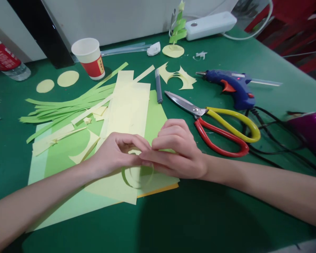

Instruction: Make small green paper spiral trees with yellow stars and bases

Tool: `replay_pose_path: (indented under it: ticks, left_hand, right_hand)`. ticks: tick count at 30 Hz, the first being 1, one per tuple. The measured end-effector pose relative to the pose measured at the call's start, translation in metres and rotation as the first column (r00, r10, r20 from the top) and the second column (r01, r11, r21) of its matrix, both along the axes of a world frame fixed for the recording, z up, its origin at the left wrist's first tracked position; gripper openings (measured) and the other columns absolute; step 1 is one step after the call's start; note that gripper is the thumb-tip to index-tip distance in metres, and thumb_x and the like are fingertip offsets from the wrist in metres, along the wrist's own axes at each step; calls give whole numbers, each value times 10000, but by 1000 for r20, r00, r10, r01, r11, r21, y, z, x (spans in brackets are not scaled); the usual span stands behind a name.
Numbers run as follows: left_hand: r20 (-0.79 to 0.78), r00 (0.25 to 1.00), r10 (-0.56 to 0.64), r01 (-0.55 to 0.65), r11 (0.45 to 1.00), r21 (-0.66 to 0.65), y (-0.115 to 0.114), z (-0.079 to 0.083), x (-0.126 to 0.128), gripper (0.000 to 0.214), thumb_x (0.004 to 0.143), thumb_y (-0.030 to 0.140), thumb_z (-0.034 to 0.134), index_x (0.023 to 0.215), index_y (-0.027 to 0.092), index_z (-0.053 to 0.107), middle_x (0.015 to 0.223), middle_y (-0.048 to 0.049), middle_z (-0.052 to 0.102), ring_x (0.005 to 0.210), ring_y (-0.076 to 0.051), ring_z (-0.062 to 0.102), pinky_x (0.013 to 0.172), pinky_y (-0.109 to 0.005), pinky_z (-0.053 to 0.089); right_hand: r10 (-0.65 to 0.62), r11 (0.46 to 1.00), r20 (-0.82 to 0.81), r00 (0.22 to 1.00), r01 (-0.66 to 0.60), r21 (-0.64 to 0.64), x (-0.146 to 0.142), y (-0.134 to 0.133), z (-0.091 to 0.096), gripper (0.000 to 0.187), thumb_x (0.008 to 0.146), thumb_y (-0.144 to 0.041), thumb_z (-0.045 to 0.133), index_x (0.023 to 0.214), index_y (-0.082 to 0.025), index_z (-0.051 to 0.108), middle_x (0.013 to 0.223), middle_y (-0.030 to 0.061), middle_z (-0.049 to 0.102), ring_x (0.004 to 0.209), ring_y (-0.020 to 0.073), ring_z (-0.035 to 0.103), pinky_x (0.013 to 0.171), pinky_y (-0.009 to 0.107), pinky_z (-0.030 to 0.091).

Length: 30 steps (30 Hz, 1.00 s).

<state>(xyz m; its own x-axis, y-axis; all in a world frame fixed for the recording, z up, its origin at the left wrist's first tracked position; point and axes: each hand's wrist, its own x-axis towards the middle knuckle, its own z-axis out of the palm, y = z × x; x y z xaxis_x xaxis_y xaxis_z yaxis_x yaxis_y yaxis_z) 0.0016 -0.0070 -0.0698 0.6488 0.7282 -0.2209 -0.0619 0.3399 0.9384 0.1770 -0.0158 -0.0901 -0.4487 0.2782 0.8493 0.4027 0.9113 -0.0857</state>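
Observation:
My left hand and my right hand meet over the stacked paper, fingertips pressed together. Between them they pinch a curled green paper strip, its loop hanging below the fingers; the pinched part is hidden. Pale yellow paper sheets and green paper lie beneath and behind the hands. To the left are cut green strips and a small folded paper star. Scissors with one red and one yellow handle lie spread apart beyond my right hand.
A blue glue gun with trailing black cables rests at the right. Behind are a paper cup, a marker, paper offcuts, two yellow discs, a small paper tree, a power strip and a bottle.

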Motion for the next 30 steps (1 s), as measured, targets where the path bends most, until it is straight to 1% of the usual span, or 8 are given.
replay_pose_path:
  ticks: [4, 7, 12, 16, 19, 24, 27, 30]
  left_hand:
    - [-13, 996, 85, -85, 996, 0, -3, 1, 5, 190, 563, -14, 712, 588, 153, 627, 685, 29, 659, 664, -86, 600, 632, -186, 485]
    - [-34, 995, 95, -95, 995, 16, -4, 0, 6, 206, 548, -24, 711, 597, 151, 615, 684, 31, 646, 676, -90, 590, 645, -199, 477]
    - [-40, 999, -8, 11, 998, 65, -1, -1, 1, 163, 623, 49, 704, 700, 193, 706, 779, 5, 650, 782, -123, 590, 704, -237, 488]
    - [-24, 997, -71, 73, 992, 108, 1, -1, -2, 175, 685, 74, 676, 745, 229, 731, 800, 2, 652, 822, -122, 584, 712, -227, 480]
    - [-34, 999, -26, 29, 996, 89, 0, 0, 0, 168, 634, 35, 699, 661, 201, 709, 741, 12, 640, 763, -113, 578, 691, -225, 473]
    - [-53, 998, 24, -22, 999, 37, -3, 2, 5, 208, 554, -10, 713, 538, 145, 576, 667, 37, 596, 667, -91, 551, 634, -212, 443]
    - [-101, 994, 33, -30, 999, 31, -5, 3, 6, 213, 565, 22, 717, 559, 141, 540, 672, 36, 585, 668, -94, 546, 636, -220, 438]
    - [-106, 992, 69, -62, 996, 61, -6, 3, 7, 258, 558, 26, 727, 680, 163, 546, 661, 60, 563, 653, -81, 534, 614, -197, 428]
  right_hand:
    - [-13, 1000, 3, 1000, 13, 8, -1, 0, -1, 18, 769, -127, 624, 782, -137, 618, 676, 1, 547, 672, 112, 484, 639, 296, 429]
    - [-6, 1000, 9, 1000, 6, 2, -1, 0, -2, 40, 771, -122, 615, 804, -145, 619, 689, 3, 547, 673, 116, 487, 652, 305, 432]
    - [8, 1000, 17, 1000, -8, -5, 2, 0, -1, 63, 797, -156, 591, 847, -134, 621, 695, 6, 539, 676, 113, 479, 641, 296, 428]
    - [5, 1000, 22, 1000, -5, -22, 3, 0, -1, 78, 817, -179, 563, 855, -146, 623, 702, 8, 535, 685, 117, 480, 645, 299, 424]
    - [12, 1000, 17, 1000, -12, 12, 2, 0, -2, 57, 802, -145, 569, 812, -156, 624, 694, 2, 537, 683, 113, 476, 657, 299, 429]
    - [5, 1000, 23, 1000, -5, 22, -1, 0, -5, 73, 781, -118, 586, 833, -140, 631, 701, 7, 562, 702, 120, 476, 661, 305, 419]
    - [5, 1000, 8, 1000, -5, 24, -2, 0, -6, 91, 817, -134, 542, 822, -165, 627, 714, 3, 580, 712, 121, 467, 673, 312, 415]
    - [1, 999, -1, 1000, -1, 35, -3, 0, -5, 90, 810, -125, 544, 786, -163, 623, 703, 4, 579, 704, 122, 459, 667, 312, 410]
